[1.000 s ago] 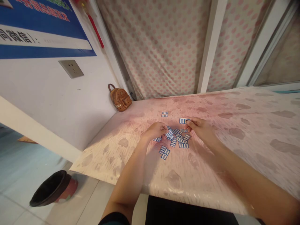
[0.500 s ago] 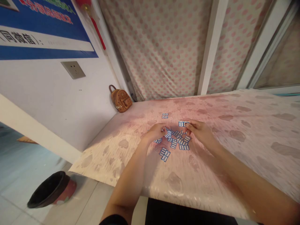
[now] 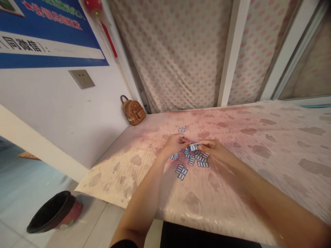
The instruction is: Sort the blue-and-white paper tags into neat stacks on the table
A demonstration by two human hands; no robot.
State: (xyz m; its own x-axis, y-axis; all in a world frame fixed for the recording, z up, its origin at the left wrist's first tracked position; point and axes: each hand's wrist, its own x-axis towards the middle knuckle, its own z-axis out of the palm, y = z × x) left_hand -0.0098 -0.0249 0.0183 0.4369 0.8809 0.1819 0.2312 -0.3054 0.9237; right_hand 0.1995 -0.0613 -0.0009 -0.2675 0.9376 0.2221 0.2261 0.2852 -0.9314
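Observation:
Between my two hands is a small strip of white labels with blue borders (image 3: 193,147), held just above a loose pile. My right hand (image 3: 212,148) pinches its right end between thumb and fingers. My left hand (image 3: 175,144) has its fingers curled, with thumb and fingertip at the strip's left edge. Below lies the pile of similar blue-and-white label pieces (image 3: 191,160), overlapping at different angles and partly hidden by my hands. Nearer me is a separate small group of label pieces (image 3: 181,171). Another label piece (image 3: 181,129) lies flat beyond my left hand.
The table (image 3: 227,193) has a pale pink patterned cover. A small brown backpack-shaped bag (image 3: 134,112) stands at its back left corner against the wall. A dark-rimmed bin (image 3: 68,213) is on the floor at left. A dotted curtain (image 3: 178,55) hangs behind the table.
My right hand has moved left and down with the label strip, bringing it to my left hand. My left fingers have shifted slightly right to the strip's edge.

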